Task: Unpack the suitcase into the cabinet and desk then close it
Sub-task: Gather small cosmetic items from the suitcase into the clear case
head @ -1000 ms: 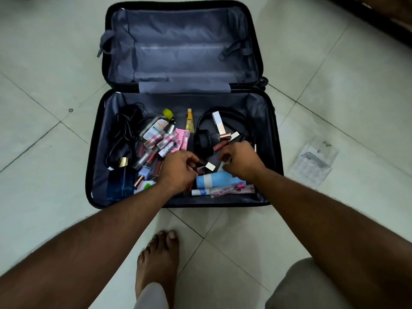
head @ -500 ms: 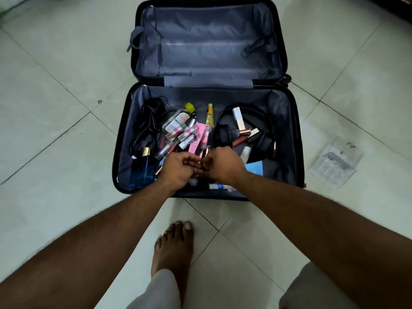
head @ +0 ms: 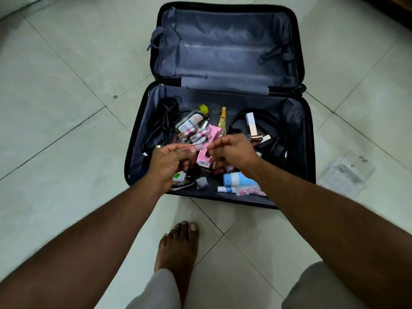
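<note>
Lifted since earlier, both hands hover: left hand (head: 171,162) pinches a slim, light pink tube (head: 188,148) at nine o'clock of the right hand (head: 234,152), whose grip I cannot tell, over the open black suitcase (head: 308,139); pinch the tube's middle.

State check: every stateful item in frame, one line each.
suitcase: open flat on floor, lid half empty, near half still full
left hand: pinching a thin pink tube
right hand: fingers curled, contents unclear
headphones: lying in suitcase
clear pouch: flat on floor

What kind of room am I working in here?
Probably a bedroom or other room in a home, though no furniture shows clearly. Clues: pale glossy floor tiles, a bare foot on them, and an open suitcase of toiletries lying flat on the floor.
</note>
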